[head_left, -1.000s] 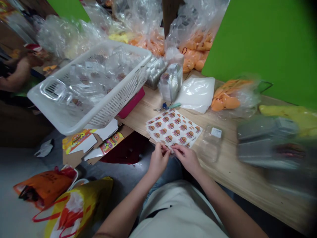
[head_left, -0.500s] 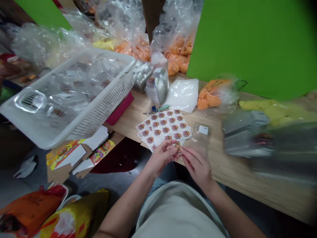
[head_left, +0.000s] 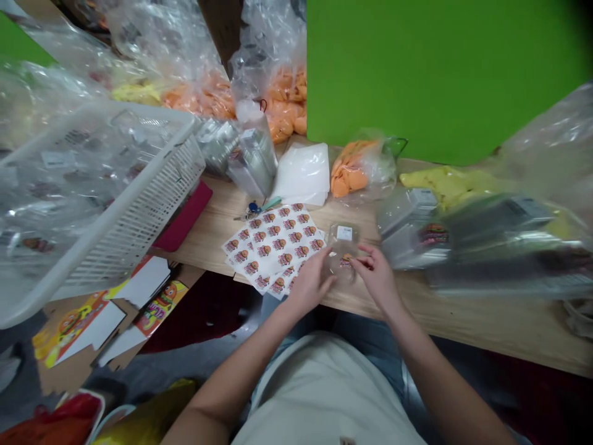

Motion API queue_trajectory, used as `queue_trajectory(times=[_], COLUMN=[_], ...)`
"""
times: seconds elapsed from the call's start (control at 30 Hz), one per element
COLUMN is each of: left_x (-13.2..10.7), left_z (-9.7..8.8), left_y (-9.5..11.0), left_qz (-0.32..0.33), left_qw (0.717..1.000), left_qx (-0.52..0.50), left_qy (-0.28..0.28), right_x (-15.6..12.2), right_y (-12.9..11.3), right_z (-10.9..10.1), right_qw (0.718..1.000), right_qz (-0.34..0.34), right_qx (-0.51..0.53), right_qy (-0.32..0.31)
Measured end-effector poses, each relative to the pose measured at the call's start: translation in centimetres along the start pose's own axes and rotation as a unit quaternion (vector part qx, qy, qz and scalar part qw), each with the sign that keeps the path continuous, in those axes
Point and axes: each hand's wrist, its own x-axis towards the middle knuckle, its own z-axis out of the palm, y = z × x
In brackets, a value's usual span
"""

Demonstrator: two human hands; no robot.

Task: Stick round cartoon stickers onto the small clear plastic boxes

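Our right hand has its fingers slightly apart, resting on a clear plastic box, with a little sticker right at the fingertips. Our left hand sits just beside it, fingers loosely apart. A slip could leave that sticker crooked, and the fingers partly block our view, so we can't tell if it's flat.

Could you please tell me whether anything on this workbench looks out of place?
The white plastic basket looks odd: it juts well past the edge of the wooden table, out over the flattened printed cardboard on the floor, so it seems poorly supported.
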Motion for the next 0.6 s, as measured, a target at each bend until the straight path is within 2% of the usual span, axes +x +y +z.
queue_trajectory(times=[0.07,0.2,0.37,0.6], left_x=[0.4,0.3,0.1,0.3], left_z=[0.3,0.7,0.8,0.5], left_y=[-1.0,-2.1,-2.2,-1.7], left_qz=[0.013,0.010,0.021,0.081], left_qw=[0.999,0.999,0.998,0.990], left_qx=[0.015,0.028,0.048,0.110], left_qy=[-0.029,-0.035,-0.024,-0.044], right_x=[0.2,-0.1,-0.4,-0.8], right_y=[0.1,0.0,0.4,0.9], right_z=[0.6,1.1,1.1,1.4], right_qw=[1.000,0.999,0.997,0.981], right_qz=[0.005,-0.011,-0.021,-0.068], right_qx=[-0.003,-0.038,-0.081,-0.178], right_qy=[-0.010,-0.018,-0.002,0.016])
